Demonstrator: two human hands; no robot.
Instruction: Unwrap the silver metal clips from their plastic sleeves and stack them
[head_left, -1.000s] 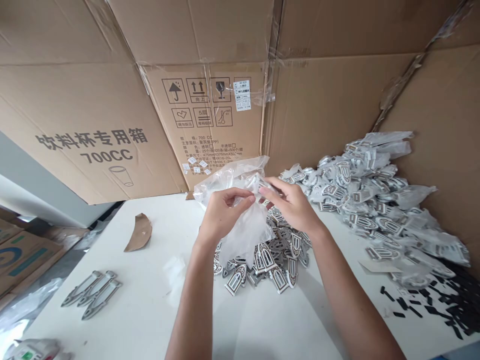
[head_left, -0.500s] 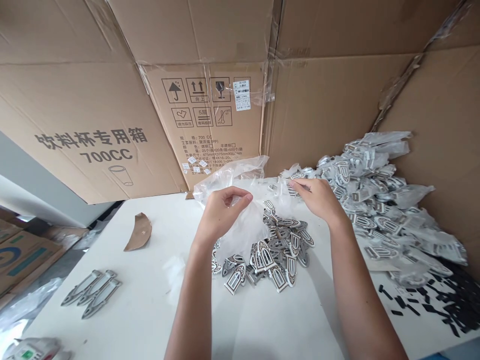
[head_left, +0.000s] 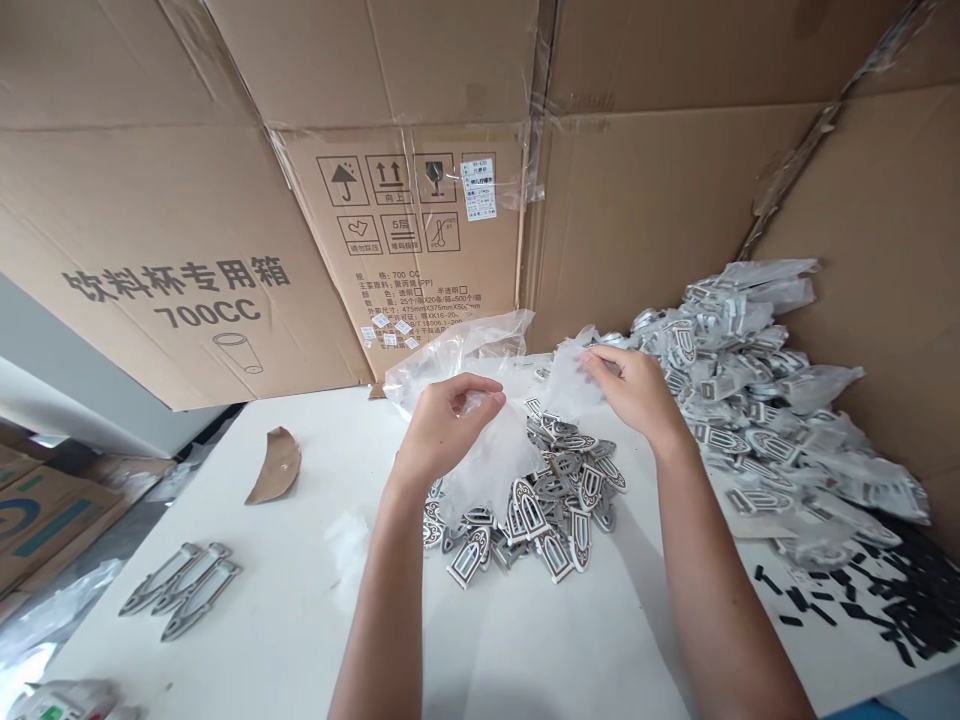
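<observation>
My left hand (head_left: 441, 425) is closed in a pinch on a bunch of clear plastic bags (head_left: 487, 440) that hangs over the middle of the white table (head_left: 285, 620). To the right, my right hand (head_left: 634, 385) is closed on one small clear bag (head_left: 570, 385) pulled away from the bunch. Below both hands lies a heap of several loose arch-shaped metal pieces (head_left: 536, 510), grey with white and brown patterns.
A large pile of bagged pieces (head_left: 757, 410) fills the right side. Small black parts (head_left: 877, 605) lie at the right front. Three grey pointed pieces (head_left: 180, 590) and a cardboard scrap (head_left: 274, 465) sit at left. Cardboard boxes (head_left: 210, 230) wall the back and right.
My right hand drew away from my left hand toward the right, taking one small bag out of the bunch. The left hand stayed where it was.
</observation>
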